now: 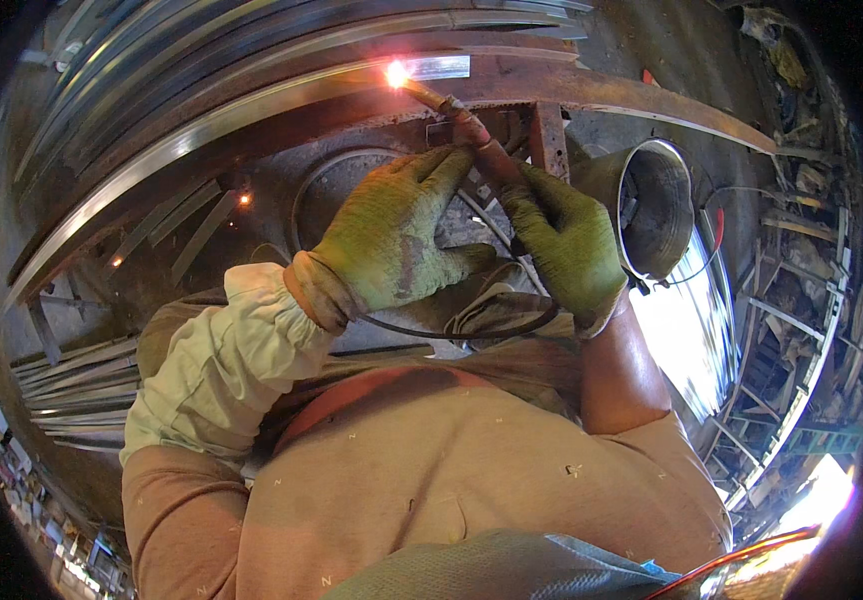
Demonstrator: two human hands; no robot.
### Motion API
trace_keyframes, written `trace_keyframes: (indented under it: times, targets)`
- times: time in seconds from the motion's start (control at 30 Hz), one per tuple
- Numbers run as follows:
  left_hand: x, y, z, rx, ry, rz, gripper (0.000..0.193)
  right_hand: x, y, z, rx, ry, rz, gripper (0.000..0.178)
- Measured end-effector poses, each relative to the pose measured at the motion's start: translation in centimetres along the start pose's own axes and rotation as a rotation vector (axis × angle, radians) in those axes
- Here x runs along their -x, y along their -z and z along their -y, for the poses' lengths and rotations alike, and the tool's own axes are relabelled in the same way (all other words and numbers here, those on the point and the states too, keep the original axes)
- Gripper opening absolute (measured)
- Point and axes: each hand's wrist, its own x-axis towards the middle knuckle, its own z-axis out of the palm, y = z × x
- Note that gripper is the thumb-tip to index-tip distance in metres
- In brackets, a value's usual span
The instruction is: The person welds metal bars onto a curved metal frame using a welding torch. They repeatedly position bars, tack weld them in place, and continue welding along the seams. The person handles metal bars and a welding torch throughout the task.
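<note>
A: Biggest first. What fills the top of the frame?
B: Rusty steel beam (641,95), curving from upper left across to the right. Shiny metal strips (251,60) stacked above it, upper left. Round metal bucket (656,205) right of centre, lying with its mouth toward the camera.
A: Hands?
B: Both in green knit gloves, centre frame. Left hand (391,235) lies flat, fingers together and stretched up-right, fingertips touching the electrode holder (476,140) from the left. Right hand (563,240) has fingers curled and clamped round the holder's lower end.
A: So the holder sits where?
B: Just above centre, between the two hands, angled up-left. Left fingertips beside it, right fingers wrapped on it.
A: Smallest bit?
B: Welding rod (419,92) sticks out of the holder; bright arc (396,73) at its tip, on the beam, upper centre.
</note>
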Motion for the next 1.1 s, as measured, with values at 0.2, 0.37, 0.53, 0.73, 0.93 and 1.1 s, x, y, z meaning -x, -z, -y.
trace_keyframes:
  times: [0.2,0.37,0.53,0.73,0.93,1.1]
  targets:
    - [-0.4,0.9,-0.9,-0.029,0.009,0.008,0.091,-0.1,-0.4,-0.5,-0.093,0.048,-0.002,0.041]
    - [0.2,0.6,-0.5,-0.03,0.088,0.065,0.097,-0.5,-0.3,0.1,-0.015,-0.026,0.017,0.042]
    - [-0.2,1.1,-1.0,0.037,0.087,0.079,0.103,-0.6,-0.1,0.0,0.049,-0.016,0.018,0.043]
    - [-0.4,0.8,0.2,-0.155,0.005,0.043,0.098,-0.5,0.1,0.3,-0.097,0.025,-0.005,0.041]
    - [-1.1,7.0,3.1,-0.644,0.179,-0.017,0.076,-0.3,1.7,0.7,-0.366,0.012,-0.145,0.05]
    - [-0.2,9.9,9.0,-0.845,0.248,-0.119,0.07,-1.2,2.3,-0.3,-0.279,0.069,-0.176,0.045]
